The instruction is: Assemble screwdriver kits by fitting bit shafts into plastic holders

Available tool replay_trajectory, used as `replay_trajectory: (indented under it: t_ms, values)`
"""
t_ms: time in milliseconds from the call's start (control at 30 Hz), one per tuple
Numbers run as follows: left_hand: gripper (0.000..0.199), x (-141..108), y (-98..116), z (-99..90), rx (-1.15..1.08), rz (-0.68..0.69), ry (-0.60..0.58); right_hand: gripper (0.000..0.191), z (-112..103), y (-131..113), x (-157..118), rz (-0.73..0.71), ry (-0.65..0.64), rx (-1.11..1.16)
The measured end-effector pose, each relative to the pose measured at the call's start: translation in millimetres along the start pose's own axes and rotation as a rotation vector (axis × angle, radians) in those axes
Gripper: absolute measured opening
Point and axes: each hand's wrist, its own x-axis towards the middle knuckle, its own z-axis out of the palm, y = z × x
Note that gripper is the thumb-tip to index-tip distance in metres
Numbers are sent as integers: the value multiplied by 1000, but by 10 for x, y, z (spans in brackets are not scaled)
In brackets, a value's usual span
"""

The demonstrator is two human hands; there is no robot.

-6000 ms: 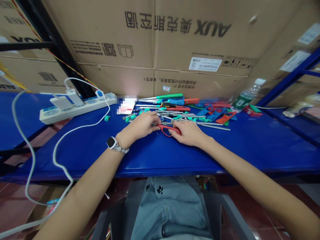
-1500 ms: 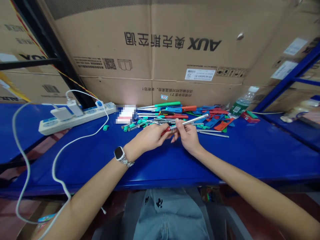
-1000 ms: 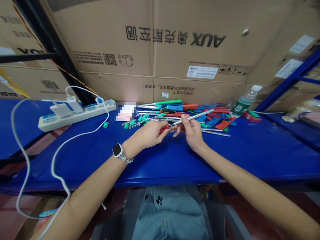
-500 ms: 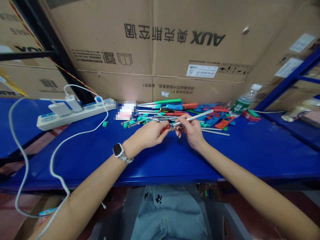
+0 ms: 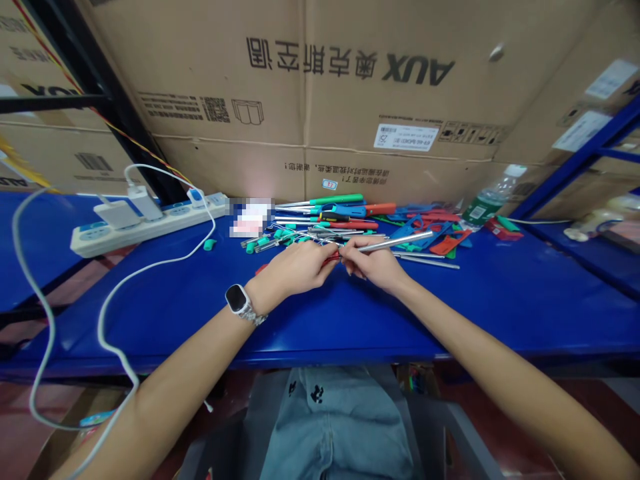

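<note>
My left hand (image 5: 300, 267) is closed around a red plastic handle (image 5: 261, 269), most of it hidden by the palm and fingers. One end of the handle peeks out left of the hand, and a bit of red shows at the fingertips. Pinched in my right hand (image 5: 375, 267) is a slim silver metal tube (image 5: 400, 241), which points up and to the right. The fingertips of both hands meet, so the join between tube and handle cannot be made out. Just behind lies a pile of metal rods, green caps and coloured handles, among them a blue-and-orange one (image 5: 350, 211).
A white power strip (image 5: 150, 227) with chargers and a white cable lies at the left. At the back right stands a plastic bottle (image 5: 493, 200) beside blue and red plastic pieces (image 5: 445, 243). A large cardboard box (image 5: 200, 53) walls off the rear of the blue table (image 5: 350, 327).
My right hand has moved slightly down and left, closer to the left hand. The tube now lies flatter, and the red handle's end shows left of my left hand.
</note>
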Motion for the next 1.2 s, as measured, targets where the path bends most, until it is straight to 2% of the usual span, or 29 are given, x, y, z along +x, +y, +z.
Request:
replay_trajectory:
  t_ms: [200, 333, 667, 733, 900, 1033, 1200]
  values:
    - [21, -5, 3, -13, -81, 22, 27, 44, 31, 1, -3, 31, 66, 96]
    - [23, -6, -3, -12, -110, 16, 25, 47, 36, 20, -4, 0, 76, 77]
    - [25, -4, -29, -21, -172, -1, 25, 55, 35, 48, 21, -12, -33, 71]
    - [24, 0, -37, -20, -211, 6, 28, 57, 24, 46, 23, -6, -21, 94]
    - [24, 3, -56, -3, -271, 16, 68, 54, -11, 23, 4, -26, 66, 326]
    - [23, 1, -38, -4, -294, 21, 78, 55, 6, 10, -3, -95, 127, 312]
    - [25, 5, 0, -20, -277, 14, 39, 57, 44, 14, 1, -89, 128, 303]
